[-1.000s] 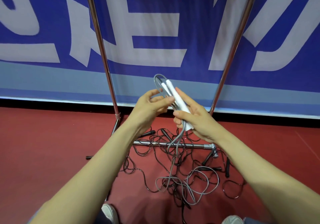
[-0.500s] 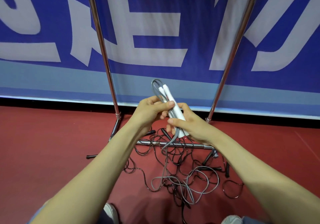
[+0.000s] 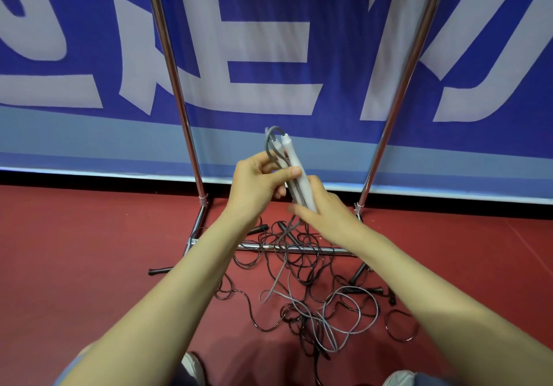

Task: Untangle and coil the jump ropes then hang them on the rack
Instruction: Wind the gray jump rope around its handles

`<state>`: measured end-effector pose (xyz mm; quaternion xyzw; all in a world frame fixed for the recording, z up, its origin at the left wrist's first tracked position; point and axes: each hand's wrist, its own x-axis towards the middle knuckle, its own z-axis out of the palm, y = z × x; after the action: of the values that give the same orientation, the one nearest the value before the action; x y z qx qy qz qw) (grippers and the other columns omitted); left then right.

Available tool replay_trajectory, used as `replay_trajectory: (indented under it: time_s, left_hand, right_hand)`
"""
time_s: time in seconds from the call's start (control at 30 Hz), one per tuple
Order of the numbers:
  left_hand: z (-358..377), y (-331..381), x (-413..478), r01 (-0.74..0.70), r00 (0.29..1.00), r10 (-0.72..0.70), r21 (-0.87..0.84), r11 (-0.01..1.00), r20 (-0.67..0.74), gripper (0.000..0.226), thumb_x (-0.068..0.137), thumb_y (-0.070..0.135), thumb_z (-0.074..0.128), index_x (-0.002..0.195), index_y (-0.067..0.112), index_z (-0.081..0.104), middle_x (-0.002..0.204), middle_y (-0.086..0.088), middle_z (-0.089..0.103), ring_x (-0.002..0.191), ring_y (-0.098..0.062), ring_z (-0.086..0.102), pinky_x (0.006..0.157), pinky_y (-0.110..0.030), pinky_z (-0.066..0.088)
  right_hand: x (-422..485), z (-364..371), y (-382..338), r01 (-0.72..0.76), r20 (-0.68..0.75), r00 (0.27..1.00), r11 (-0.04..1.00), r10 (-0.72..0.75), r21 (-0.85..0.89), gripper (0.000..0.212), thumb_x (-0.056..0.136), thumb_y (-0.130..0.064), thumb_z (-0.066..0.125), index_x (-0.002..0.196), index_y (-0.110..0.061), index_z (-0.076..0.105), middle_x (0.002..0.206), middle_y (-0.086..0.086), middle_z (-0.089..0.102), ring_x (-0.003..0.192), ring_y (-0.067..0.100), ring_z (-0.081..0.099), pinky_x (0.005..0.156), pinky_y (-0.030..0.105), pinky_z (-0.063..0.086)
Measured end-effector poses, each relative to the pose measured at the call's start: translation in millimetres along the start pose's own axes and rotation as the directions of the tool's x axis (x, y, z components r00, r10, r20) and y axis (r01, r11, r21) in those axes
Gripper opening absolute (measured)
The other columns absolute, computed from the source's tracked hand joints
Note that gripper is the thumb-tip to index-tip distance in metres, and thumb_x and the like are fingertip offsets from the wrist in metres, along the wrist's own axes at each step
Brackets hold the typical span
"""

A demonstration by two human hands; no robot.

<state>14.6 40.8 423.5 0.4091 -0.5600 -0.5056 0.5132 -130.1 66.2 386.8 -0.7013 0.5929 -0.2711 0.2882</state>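
White plastic handles [image 3: 294, 170] of the grey rope [image 3: 267, 146] stand paired and upright between the posts of the rack [image 3: 176, 86]. The left hand [image 3: 257, 185] curls round their middle, thumb pressing them together, probably to keep both ends matched for coiling. The right hand [image 3: 326, 215], blurred, grips their lower ends. The grey rope trails down into black ropes [image 3: 311, 269] tangled over the rack's foot bar on the red floor [image 3: 89, 251].

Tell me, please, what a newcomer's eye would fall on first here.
At the centre, the left hand and right hand grip two white jump-rope handles with their grey cord. Below them, a tangle of black jump ropes lies on the red floor at the foot of the chrome rack, before a blue-and-white banner.
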Motion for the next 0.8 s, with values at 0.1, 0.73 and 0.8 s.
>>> replay_trajectory:
  time_s: [0.1,0.73,0.8]
  left_hand:
    - [-7,3,4,0.010,1.000,-0.010,-0.022,1.000,-0.008,0.013,0.082,-0.003,0.069,0.093,-0.005,0.064,0.053,0.001,0.054,0.040,-0.008,0.041,0.044,-0.018,0.036]
    - [4,-28,-7,0.273,0.849,-0.309,0.146,0.951,0.428,0.051,0.086,0.045,0.064,0.120,0.007,0.059,0.095,-0.005,0.070,0.084,-0.017,0.068,0.084,-0.033,0.054]
    - [-2,-30,-7,0.203,0.832,-0.286,0.220,0.954,0.475,0.035,0.092,0.030,0.062,0.111,0.001,0.061,0.071,0.001,0.063,0.064,-0.013,0.059,0.071,-0.029,0.047]
  right_hand:
    - [0,-7,2,0.053,0.029,0.998,0.998,-0.052,-0.017,0.033,0.096,-0.039,0.054,0.121,-0.022,0.041,0.087,0.007,0.061,0.068,0.022,0.054,0.058,0.034,0.039]
    - [15,-16,7,0.096,-0.203,0.979,0.811,0.029,0.577,0.011,0.100,-0.024,0.049,0.090,-0.020,0.052,0.074,-0.008,0.062,0.066,0.013,0.056,0.067,0.031,0.047]
    - [14,-20,9,0.095,-0.221,0.975,0.823,0.037,0.559,0.014,0.102,-0.021,0.046,0.089,-0.017,0.050,0.074,-0.007,0.062,0.063,0.014,0.052,0.063,0.028,0.045]
